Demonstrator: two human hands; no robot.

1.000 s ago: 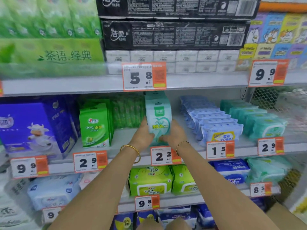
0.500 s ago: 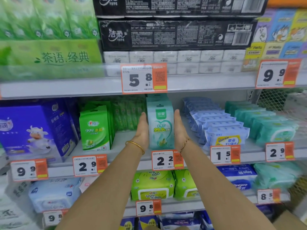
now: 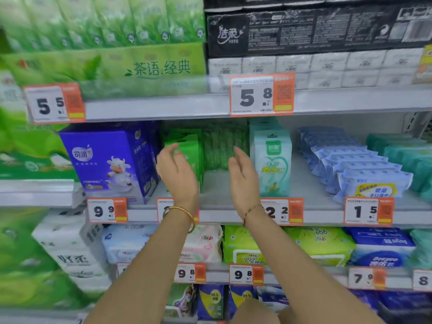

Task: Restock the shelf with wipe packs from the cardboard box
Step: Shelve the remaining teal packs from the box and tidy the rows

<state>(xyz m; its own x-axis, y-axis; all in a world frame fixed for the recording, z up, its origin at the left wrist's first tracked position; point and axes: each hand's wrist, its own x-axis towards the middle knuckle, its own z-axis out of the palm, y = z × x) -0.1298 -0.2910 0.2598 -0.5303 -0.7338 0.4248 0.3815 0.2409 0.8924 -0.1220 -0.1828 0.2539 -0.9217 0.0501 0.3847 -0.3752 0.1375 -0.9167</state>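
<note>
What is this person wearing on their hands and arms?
Both forearms are bare, with no sleeves or gloves in view. The left hand has a plain gold bangle at the wrist; the right hand has a thin, fine chain bracelet. No rings can be made out.

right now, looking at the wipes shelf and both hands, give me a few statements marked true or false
1. Both hands, the left hand and the right hand, are open and hold nothing. True.
2. The pale teal wipe pack lies flat on its face. False: it stands upright on the shelf.
3. The price tag below that pack reads 9.9. False: it reads 2.2.
4. A purple box with a cow stands left of the left hand. True.
5. The right hand grips the teal pack. False: it is beside the pack, fingers free.
</note>
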